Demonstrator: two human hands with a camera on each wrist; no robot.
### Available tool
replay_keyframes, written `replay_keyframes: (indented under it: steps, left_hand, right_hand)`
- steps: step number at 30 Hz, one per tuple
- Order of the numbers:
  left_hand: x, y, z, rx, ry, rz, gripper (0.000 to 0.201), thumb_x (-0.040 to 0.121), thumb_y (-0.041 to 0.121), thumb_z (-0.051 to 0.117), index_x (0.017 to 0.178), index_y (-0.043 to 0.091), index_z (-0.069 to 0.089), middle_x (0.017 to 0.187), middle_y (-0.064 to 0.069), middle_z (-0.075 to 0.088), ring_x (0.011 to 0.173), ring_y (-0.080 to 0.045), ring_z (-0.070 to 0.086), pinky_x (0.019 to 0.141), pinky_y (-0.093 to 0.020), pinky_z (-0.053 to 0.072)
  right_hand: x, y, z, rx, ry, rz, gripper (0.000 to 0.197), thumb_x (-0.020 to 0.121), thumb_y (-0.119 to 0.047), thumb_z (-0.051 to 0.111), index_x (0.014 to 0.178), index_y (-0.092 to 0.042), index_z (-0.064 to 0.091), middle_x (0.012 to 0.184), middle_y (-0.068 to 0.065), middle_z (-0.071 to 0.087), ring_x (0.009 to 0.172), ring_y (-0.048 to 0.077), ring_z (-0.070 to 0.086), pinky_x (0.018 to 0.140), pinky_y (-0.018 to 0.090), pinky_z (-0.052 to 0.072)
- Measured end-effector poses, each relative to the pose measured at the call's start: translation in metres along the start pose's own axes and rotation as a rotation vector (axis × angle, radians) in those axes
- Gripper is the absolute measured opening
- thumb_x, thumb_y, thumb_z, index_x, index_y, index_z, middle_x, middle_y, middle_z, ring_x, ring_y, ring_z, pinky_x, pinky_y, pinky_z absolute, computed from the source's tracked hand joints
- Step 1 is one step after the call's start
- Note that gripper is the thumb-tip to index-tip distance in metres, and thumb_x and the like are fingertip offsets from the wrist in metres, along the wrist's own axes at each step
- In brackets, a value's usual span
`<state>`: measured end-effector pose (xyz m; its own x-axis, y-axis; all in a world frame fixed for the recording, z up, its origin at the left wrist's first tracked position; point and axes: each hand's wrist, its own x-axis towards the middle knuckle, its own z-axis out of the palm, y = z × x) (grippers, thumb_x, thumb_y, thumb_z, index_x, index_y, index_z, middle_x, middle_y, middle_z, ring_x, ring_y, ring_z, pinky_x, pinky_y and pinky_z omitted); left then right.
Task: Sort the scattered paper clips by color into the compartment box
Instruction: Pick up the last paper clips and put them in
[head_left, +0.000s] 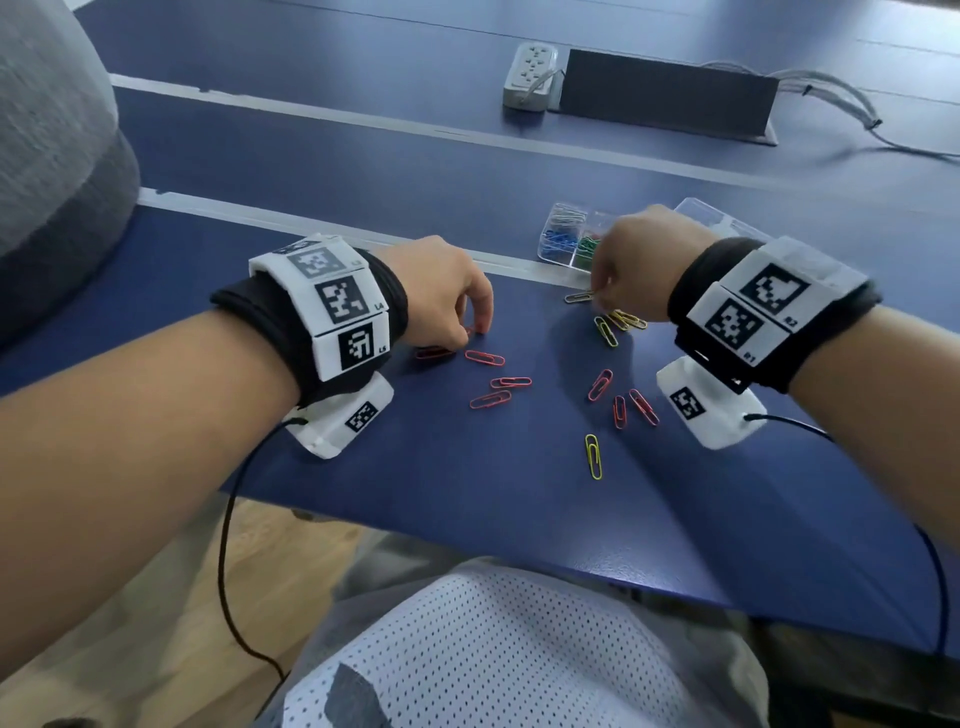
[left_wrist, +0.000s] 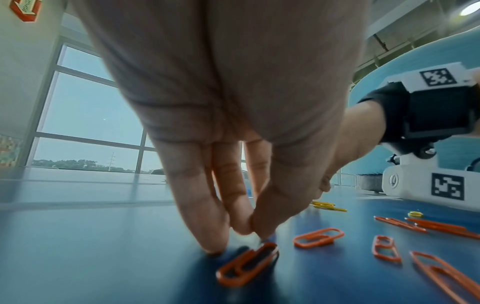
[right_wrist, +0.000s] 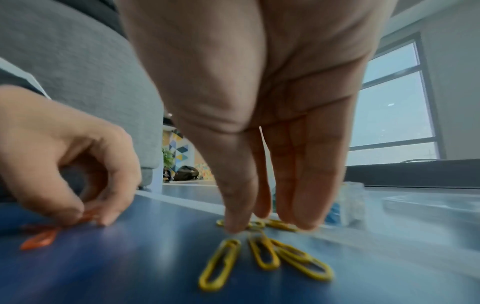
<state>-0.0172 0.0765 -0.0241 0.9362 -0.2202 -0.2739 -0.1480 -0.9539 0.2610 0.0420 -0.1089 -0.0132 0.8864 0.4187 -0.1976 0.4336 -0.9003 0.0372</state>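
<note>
I see one yellow clip (head_left: 594, 455) nearest me on the counter (head_left: 467, 493) | left hand (head_left: 441, 296) pinching a red clip (left_wrist: 248, 264) | right hand (head_left: 636, 260) fingers straight, touching yellow clips (right_wrist: 262, 256) just before the compartment box (head_left: 563, 236)

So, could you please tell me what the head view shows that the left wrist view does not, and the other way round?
Only the head view shows the compartment box with blue and green clips already inside, the power strip, and the lone yellow clip nearest the person. Only the left wrist view shows the left hand's fingertips touching one end of an orange clip that lies on the table, plus the windows behind. Both show the left hand, the right hand, scattered orange clips and the blue table.
</note>
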Motion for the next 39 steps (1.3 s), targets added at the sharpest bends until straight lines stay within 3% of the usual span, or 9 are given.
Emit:
replay_keyframes:
  steps: [7,11,14,17,21,25,28,34,39]
  left_hand:
    - [-0.004,0.001,-0.002,-0.045,0.044,-0.049,0.011,0.078,0.013,0.056,0.077,0.023,0.062,0.062,0.011,0.053,0.061,-0.004,0.047,0.066,-0.023,0.039]
    - [-0.008,-0.002,-0.003,-0.075,0.057,-0.095,0.009,0.078,0.019,0.055,0.07,0.022,0.057,0.064,0.01,0.055,0.066,-0.011,0.05,0.069,-0.026,0.044]
    - [-0.009,-0.004,-0.002,-0.093,0.048,-0.123,0.019,0.083,0.019,0.047,0.065,0.022,0.048,0.064,0.009,0.054,0.064,-0.012,0.05,0.068,-0.026,0.04]
    - [-0.008,-0.006,-0.001,-0.063,0.009,-0.144,0.023,0.089,0.015,0.041,0.068,0.023,0.046,0.069,0.011,0.047,0.076,-0.019,0.046,0.071,-0.026,0.034]
    - [-0.012,-0.009,0.001,-0.065,-0.044,-0.159,0.009,0.085,0.027,0.052,0.077,0.023,0.051,0.071,0.011,0.05,0.078,-0.019,0.048,0.069,-0.026,0.035]
    - [-0.015,-0.013,0.004,0.021,-0.078,-0.126,0.023,0.075,0.039,0.073,0.088,0.024,0.061,0.072,0.012,0.047,0.076,-0.014,0.048,0.068,-0.025,0.037]
    - [-0.013,-0.013,0.003,0.042,-0.073,-0.106,0.017,0.076,0.033,0.073,0.083,0.018,0.069,0.066,0.013,0.052,0.067,-0.01,0.05,0.056,-0.022,0.037]
    - [-0.014,-0.007,0.001,0.091,-0.061,-0.098,0.008,0.079,0.025,0.066,0.072,0.022,0.066,0.063,0.012,0.057,0.062,-0.007,0.051,0.056,-0.022,0.04]
    - [-0.013,-0.006,0.004,-0.01,-0.074,-0.14,0.009,0.077,0.016,0.06,0.085,0.02,0.063,0.069,0.006,0.066,0.051,-0.001,0.055,0.062,-0.023,0.048]
  right_hand:
    - [-0.001,0.009,0.009,0.081,0.0,0.037,0.021,0.078,-0.013,0.061,0.092,-0.023,0.074,0.097,0.004,0.07,0.094,0.029,0.063,0.071,0.025,0.046]
    - [-0.006,0.014,0.004,0.25,-0.031,0.056,0.019,0.078,-0.014,0.06,0.088,-0.026,0.071,0.083,0.0,0.067,0.079,0.021,0.06,0.074,0.027,0.051]
    - [-0.009,0.018,0.003,0.375,-0.057,0.104,0.023,0.084,-0.013,0.05,0.088,-0.021,0.07,0.072,0.002,0.069,0.063,0.013,0.06,0.072,0.023,0.049]
    - [-0.013,0.023,0.003,0.392,-0.071,0.156,0.029,0.088,-0.01,0.042,0.089,-0.015,0.071,0.077,0.008,0.072,0.069,0.016,0.063,0.076,0.024,0.047]
    - [-0.014,0.024,0.011,0.276,-0.052,0.14,0.02,0.084,-0.02,0.056,0.082,-0.013,0.075,0.077,0.006,0.072,0.087,0.024,0.065,0.081,0.029,0.052]
    - [-0.018,0.015,0.012,0.203,-0.035,0.065,0.012,0.076,-0.027,0.073,0.082,-0.016,0.075,0.071,0.001,0.065,0.088,0.022,0.062,0.072,0.024,0.045]
    - [-0.018,0.01,0.011,0.177,-0.013,0.024,0.011,0.076,-0.017,0.069,0.084,-0.016,0.076,0.064,-0.003,0.059,0.087,0.023,0.063,0.076,0.025,0.049]
    - [-0.018,0.005,0.014,0.171,-0.031,0.028,0.019,0.075,-0.018,0.064,0.09,-0.023,0.073,0.083,-0.001,0.064,0.083,0.02,0.057,0.079,0.024,0.048]
    - [-0.019,0.02,0.008,0.457,-0.089,0.153,0.021,0.08,-0.009,0.055,0.088,-0.014,0.073,0.074,0.008,0.073,0.067,0.02,0.067,0.083,0.028,0.055]
